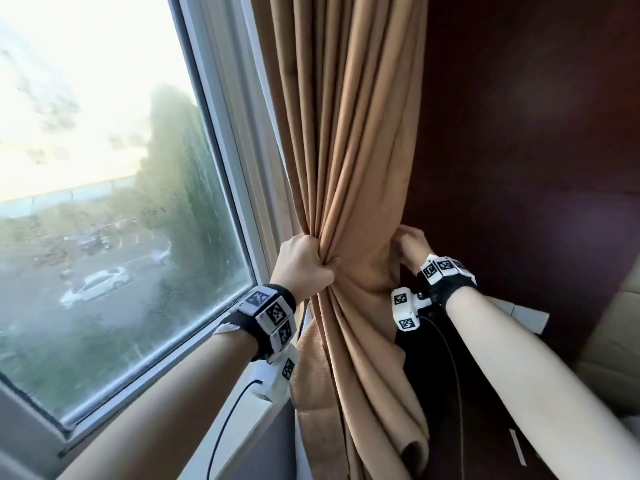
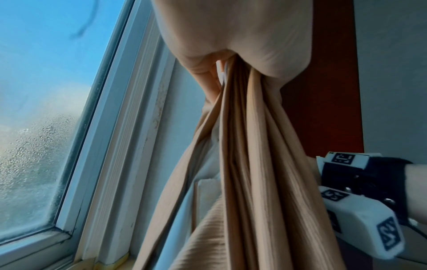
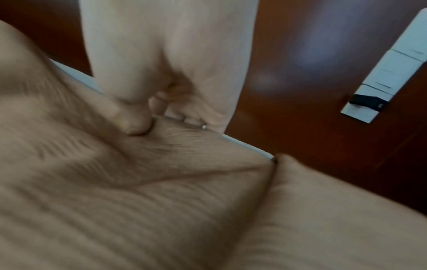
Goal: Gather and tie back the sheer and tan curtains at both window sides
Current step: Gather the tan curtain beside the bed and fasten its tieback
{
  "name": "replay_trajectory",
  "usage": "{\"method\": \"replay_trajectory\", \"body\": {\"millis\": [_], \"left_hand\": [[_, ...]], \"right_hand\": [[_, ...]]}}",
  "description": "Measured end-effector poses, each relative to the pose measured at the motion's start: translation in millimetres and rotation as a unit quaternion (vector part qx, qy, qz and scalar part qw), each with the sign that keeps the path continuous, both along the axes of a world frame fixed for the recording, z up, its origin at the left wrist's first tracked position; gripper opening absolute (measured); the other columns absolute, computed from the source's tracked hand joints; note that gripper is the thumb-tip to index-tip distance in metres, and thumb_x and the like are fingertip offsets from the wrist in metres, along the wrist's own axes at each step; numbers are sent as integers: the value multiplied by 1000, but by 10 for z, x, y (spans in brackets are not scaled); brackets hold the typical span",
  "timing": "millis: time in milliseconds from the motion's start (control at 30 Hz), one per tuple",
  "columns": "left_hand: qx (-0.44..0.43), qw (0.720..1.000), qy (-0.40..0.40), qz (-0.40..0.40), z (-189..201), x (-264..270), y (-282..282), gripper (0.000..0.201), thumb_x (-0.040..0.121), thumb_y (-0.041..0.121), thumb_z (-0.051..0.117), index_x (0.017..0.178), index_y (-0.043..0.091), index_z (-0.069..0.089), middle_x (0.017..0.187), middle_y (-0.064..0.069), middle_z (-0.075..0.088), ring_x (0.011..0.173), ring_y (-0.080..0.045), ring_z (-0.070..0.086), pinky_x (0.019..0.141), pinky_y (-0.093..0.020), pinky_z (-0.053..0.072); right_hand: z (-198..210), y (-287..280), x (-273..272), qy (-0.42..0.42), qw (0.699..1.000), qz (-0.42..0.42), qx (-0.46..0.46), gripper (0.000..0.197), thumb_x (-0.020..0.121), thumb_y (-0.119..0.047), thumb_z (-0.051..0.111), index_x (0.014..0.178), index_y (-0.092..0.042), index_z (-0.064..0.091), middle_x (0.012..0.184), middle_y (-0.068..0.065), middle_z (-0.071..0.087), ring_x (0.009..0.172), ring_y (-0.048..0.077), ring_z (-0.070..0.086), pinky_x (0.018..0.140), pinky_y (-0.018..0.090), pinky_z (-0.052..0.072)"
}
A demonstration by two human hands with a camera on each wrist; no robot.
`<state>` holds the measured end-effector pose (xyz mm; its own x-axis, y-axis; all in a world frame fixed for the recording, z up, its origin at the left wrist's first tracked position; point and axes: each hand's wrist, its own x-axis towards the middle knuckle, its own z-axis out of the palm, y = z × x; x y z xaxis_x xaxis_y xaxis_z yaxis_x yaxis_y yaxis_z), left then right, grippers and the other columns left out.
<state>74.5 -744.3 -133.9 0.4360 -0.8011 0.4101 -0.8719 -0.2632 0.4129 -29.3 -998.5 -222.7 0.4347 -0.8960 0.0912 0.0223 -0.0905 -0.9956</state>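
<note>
Bunch the tan curtain (image 1: 349, 188) tight at the right of the window (image 1: 104, 168), against the dark wall (image 1: 519, 133). Left hand (image 1: 304, 265) clenched round the folds; right hand (image 1: 410, 245) pinching the far edge. Best to keep the bunch snug while wrapping a tie. From the left wrist: something thin and white (image 2: 222, 73) in the fist, maybe sheer. From the right wrist: white switch plates (image 3: 388, 73).

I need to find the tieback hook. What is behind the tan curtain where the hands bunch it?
Behind the tan curtain shows only dark wood panel and the window frame. The left hand and right hand grip folds that cover any hook.
</note>
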Motion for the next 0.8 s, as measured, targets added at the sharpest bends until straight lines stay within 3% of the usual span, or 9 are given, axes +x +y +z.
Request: {"method": "replay_trajectory", "body": {"millis": [100, 167, 233, 300, 367, 467, 600, 733, 800], "left_hand": [[-14, 1000, -9, 16, -29, 7, -53, 33, 80, 29, 67, 60, 4, 55, 66, -3, 49, 64, -24, 51, 59, -27, 39], [-23, 999, -9, 28, -39, 3, -86, 31, 79, 27, 67, 61, 5, 54, 67, -2, 46, 64, -24, 49, 59, -27, 38], [-25, 999, 0, 38, -46, -5, -130, 26, 76, 23, 67, 63, 4, 55, 69, -1, 46, 67, -25, 51, 59, -28, 39], [-26, 999, 11, 42, -53, -38, -177, 20, 72, 19, 66, 66, 2, 58, 72, -3, 48, 69, -28, 53, 59, -29, 39], [-31, 999, 24, 37, -53, -87, -223, 17, 68, 17, 64, 66, 1, 58, 75, -7, 51, 71, -32, 54, 60, -31, 42], [-46, 998, 38, 28, -39, -164, -259, 15, 68, 17, 62, 66, 3, 57, 80, -14, 59, 76, -37, 57, 65, -35, 50], [-59, 997, 50, 13, -19, -319, -261, 18, 71, 19, 62, 67, 3, 56, 83, -17, 60, 78, -37, 58, 66, -35, 50], [-45, 998, 44, -26, -39, -518, -245, 23, 73, 23, 62, 69, 0, 59, 83, -17, 61, 78, -38, 58, 66, -35, 49], [-40, 997, 48, -46, -20, -588, -214, 28, 76, 28, 62, 65, 3, 56, 78, -14, 59, 76, -34, 58, 63, -32, 42]], "right_hand": [[-8, 3, -215, 96, 981, -78, -152, 25, 93, -24, 58, 84, -5, 72, 81, 20, 70, 74, 19, 60, 70, 36, 48], [1, 58, -458, 158, 952, -120, -233, 37, 96, -26, 56, 74, 2, 65, 69, 20, 65, 68, 28, 58, 65, 37, 40], [10, 200, -714, 182, 932, -148, -277, 43, 97, -26, 55, 62, -2, 52, 53, 14, 51, 57, 32, 46, 60, 35, 29], [-11, 390, -933, 182, 917, -178, -308, 41, 96, -23, 56, 62, -2, 52, 49, 13, 49, 52, 32, 39, 58, 33, 26], [-25, 644, -1073, 172, 896, -214, -350, 34, 95, -18, 58, 65, -2, 55, 50, 19, 54, 47, 36, 43, 56, 34, 28], [-43, 1060, -1141, 216, 830, -269, -438, 31, 92, -19, 58, 64, -6, 55, 46, 20, 53, 45, 44, 51, 45, 35, 35], [52, 1559, -1026, 311, 773, -245, -496, 17, 85, -14, 64, 69, -8, 59, 43, 17, 54, 39, 39, 55, 38, 33, 40], [248, 1908, -790, 384, 774, -194, -465, 11, 72, -2, 71, 72, -6, 61, 48, 17, 59, 44, 39, 60, 40, 34, 44], [354, 2030, -715, 393, 781, -171, -454, 5, 74, 0, 64, 78, -3, 61, 63, 20, 65, 60, 41, 66, 51, 38, 48]]}}
